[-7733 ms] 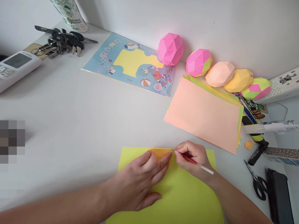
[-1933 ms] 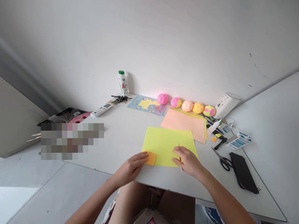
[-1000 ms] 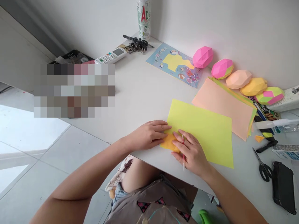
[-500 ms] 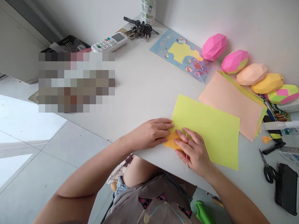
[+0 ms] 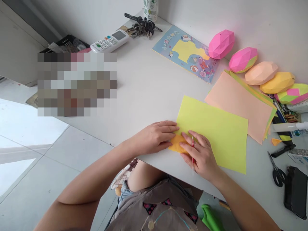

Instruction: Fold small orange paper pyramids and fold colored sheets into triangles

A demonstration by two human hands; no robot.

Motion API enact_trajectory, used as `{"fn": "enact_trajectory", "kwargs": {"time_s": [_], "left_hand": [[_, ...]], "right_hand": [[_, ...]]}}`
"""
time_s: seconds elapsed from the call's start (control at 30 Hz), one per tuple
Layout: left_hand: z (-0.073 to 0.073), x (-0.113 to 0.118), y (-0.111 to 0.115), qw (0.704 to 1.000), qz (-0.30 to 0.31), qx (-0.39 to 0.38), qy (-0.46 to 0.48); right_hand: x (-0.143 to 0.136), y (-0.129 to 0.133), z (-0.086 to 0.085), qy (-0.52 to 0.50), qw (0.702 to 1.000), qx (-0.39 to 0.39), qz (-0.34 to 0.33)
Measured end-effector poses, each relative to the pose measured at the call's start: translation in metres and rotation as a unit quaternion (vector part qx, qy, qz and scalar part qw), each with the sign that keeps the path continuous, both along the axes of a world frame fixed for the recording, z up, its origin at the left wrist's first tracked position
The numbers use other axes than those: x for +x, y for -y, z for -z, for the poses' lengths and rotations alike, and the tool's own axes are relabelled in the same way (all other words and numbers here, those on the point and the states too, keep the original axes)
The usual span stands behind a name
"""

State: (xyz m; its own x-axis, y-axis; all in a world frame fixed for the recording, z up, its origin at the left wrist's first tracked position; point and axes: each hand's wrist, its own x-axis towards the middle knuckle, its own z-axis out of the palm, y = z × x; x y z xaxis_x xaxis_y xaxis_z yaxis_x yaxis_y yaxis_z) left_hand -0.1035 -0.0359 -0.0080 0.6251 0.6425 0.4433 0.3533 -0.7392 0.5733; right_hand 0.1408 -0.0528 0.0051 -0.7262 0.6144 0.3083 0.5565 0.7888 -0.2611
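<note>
A small orange paper piece (image 5: 177, 144) lies on the left lower part of a yellow-green sheet (image 5: 226, 138), near the table's front edge. My left hand (image 5: 156, 138) rests flat, its fingertips on the orange piece's left side and the sheet's edge. My right hand (image 5: 201, 154) presses the orange piece from the right with its fingertips and also holds a thin red pen-like tool (image 5: 193, 150) between its fingers, upright in view. Parts of the orange piece are hidden under the fingers.
Faceted paper shapes (image 5: 221, 44) line the wall at right, near a peach sheet stack (image 5: 240, 102) and a blue paper pack (image 5: 173, 48). Scissors (image 5: 276, 171) and a black case (image 5: 295, 192) lie far right. Keys (image 5: 144, 27) and a remote (image 5: 109, 41) are at the back.
The camera view has shifted slightly. Both hands stay in nearly the same place on the orange piece.
</note>
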Motion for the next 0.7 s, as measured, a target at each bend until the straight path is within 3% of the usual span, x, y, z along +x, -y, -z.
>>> {"fn": "enact_trajectory", "kwargs": {"time_s": [0.7], "left_hand": [[-0.0009,-0.0006,0.0052,0.998,-0.042,-0.026,-0.026]], "right_hand": [[-0.0008,0.0013,0.0010,0.014,1.000,0.001,0.008]]}}
